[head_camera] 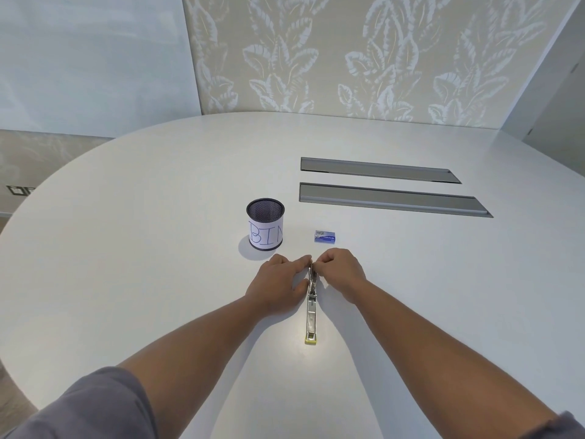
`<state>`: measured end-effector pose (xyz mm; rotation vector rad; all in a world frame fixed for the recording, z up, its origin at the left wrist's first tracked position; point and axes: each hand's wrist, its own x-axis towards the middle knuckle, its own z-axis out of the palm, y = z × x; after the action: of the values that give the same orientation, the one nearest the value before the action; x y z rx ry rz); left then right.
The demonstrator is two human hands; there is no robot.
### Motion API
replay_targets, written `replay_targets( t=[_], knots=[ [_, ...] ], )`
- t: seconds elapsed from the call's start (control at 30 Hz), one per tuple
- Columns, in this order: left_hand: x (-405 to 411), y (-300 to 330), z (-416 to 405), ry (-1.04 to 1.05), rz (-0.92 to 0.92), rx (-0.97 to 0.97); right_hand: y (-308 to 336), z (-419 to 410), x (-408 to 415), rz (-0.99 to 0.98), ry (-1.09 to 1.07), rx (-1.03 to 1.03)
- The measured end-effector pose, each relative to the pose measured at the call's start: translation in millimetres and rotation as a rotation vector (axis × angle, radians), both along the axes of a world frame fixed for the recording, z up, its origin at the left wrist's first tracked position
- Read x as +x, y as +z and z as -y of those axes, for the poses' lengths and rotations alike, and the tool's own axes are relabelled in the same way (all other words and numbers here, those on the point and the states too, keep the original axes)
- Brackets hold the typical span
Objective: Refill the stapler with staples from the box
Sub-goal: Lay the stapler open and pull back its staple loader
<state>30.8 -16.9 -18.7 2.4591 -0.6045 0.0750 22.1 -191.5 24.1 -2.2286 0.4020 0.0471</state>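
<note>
A big white tabletop point(158, 217) fills the view, and its near edge is cut off at the bottom. Toward the middle stands a black mesh cup point(265, 224) with a paper label that reads "BIN"; you can see a little way down inside it, but not the bottom. Just in front of the cup, the left hand point(278, 285) lies on the tabletop with its fingers curled against the far end of the stapler point(311, 307). The stapler lies open and flat, a long silver strip with a yellow tip pointing at the near edge. The right hand point(340, 275) pinches the same far end from the other side. Both hands hide that part. Just behind the right hand sits the small blue box point(325, 236), its print too small to read. Two grey slots point(380, 185) lie toward the far right edge.
</note>
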Motion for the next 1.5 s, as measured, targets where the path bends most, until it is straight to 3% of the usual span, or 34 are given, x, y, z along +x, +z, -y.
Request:
replay_targets(
  t=[0.4,0.83,1.5],
  knots=[
    [0,0,0,-0.008,0.041,0.026,-2,0,-2,-0.086,0.040,0.215],
    [-1,1,0,-0.031,0.051,0.018,-4,9,-22,0.056,0.099,0.270],
    [-3,5,-1,-0.042,0.041,0.044,27,-4,-3,-0.050,0.412,-0.377]
  ],
)
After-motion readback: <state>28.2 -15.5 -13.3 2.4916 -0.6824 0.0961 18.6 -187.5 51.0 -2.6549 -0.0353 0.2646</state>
